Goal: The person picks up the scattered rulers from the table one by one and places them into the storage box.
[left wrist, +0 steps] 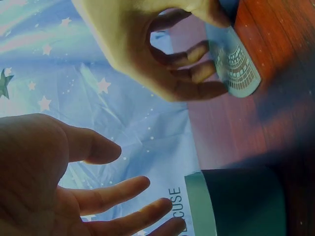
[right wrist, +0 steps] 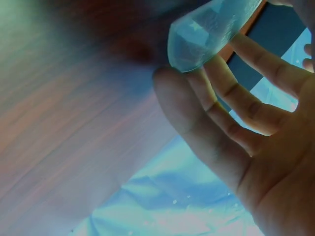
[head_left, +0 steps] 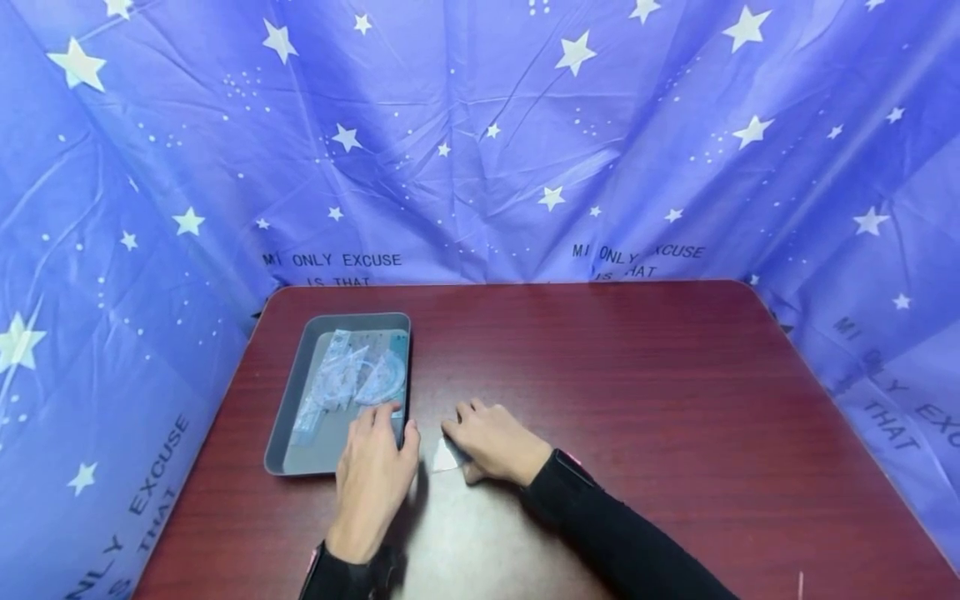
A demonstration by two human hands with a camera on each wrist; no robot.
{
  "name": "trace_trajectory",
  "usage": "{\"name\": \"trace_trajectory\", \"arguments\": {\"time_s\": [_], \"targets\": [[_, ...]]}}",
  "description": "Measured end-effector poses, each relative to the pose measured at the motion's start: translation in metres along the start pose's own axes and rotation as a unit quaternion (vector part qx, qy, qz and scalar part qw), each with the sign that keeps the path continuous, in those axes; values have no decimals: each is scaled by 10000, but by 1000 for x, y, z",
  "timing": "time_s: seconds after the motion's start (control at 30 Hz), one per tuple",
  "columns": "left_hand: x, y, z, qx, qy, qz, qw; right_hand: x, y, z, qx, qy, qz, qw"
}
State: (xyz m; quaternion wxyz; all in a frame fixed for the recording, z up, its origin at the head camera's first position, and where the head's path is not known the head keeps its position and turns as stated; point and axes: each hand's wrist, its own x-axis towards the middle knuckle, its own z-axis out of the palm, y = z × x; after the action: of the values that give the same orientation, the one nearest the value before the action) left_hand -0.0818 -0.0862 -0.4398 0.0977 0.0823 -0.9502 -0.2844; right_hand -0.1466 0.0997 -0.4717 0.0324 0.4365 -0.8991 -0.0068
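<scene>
My right hand [head_left: 498,442] grips a clear, flat plastic piece [head_left: 446,458] low over the table, right of the tray. In the left wrist view this piece [left wrist: 238,69] has a rounded end and printed line markings, with fingertips along one edge and the thumb near its top. Its other end is hidden. My left hand [head_left: 375,475] hovers at the near right side of the grey tray [head_left: 279,433], fingers spread and holding nothing. Inside the tray lie a clear ruler [head_left: 309,412] and a clear protractor [head_left: 386,379], overlapped by other clear drawing tools.
The dark red wooden table [head_left: 637,375] extends well to the right of both hands. Blue curtains [head_left: 465,100] with white stars hang behind it and along both sides. A thin pale strip [head_left: 800,585] shows at the near right.
</scene>
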Motion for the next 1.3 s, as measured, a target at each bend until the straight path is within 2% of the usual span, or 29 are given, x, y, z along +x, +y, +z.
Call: {"name": "trace_trajectory", "arguments": {"time_s": [0.13, 0.27, 0.4, 0.5, 0.6, 0.67, 0.73, 0.8, 0.83, 0.9, 0.93, 1.0, 1.1, 1.2, 1.3], "targets": [[0, 1, 1, -308, 187, 205, 9991, -12, 8, -1, 124, 251, 90, 9996], [1, 1, 3, -992, 217, 555, 9933, -28, 19, -7, 419, 655, 238, 9967], [2, 6, 5, -1857, -188, 596, 9806, -44, 28, -18, 635, 1075, 537, 9907], [2, 11, 10, -2592, -574, 437, 9631, -53, 32, -29, 640, 1474, 795, 9838], [0, 17, 23, -3327, -913, 333, 9380, -57, 31, -42, 582, 1853, 1065, 9752], [-4, 22, 33, -3903, -1167, 272, 9129, -58, 27, -49, 563, 2017, 1208, 9703], [-8, 27, 42, -4570, -1383, 52, 8786, -57, 23, -55, 583, 2080, 1310, 9676], [-11, 34, 50, -5180, -1448, -263, 8426, -55, 18, -59, 581, 2117, 1375, 9659], [-13, 37, 53, -5448, -1417, -443, 8253, -54, 16, -59, 557, 2151, 1405, 9648], [-16, 44, 59, -5875, -1261, -760, 7957, -52, 12, -59, 517, 2254, 1503, 9612], [-17, 47, 61, -6041, -1170, -862, 7835, -51, 10, -58, 489, 2328, 1557, 9587], [-18, 53, 66, -6288, -999, -1028, 7643, -49, 7, -56, 446, 2501, 1674, 9526], [-19, 59, 70, -6568, -843, -1156, 7404, -47, 4, -52, 420, 2740, 1821, 9434], [-19, 63, 72, -6712, -728, -1287, 7264, -47, 2, -51, 385, 2874, 1868, 9386], [-18, 64, 72, -6789, -687, -1393, 7176, -47, 1, -51, 368, 2869, 1849, 9392]]}}
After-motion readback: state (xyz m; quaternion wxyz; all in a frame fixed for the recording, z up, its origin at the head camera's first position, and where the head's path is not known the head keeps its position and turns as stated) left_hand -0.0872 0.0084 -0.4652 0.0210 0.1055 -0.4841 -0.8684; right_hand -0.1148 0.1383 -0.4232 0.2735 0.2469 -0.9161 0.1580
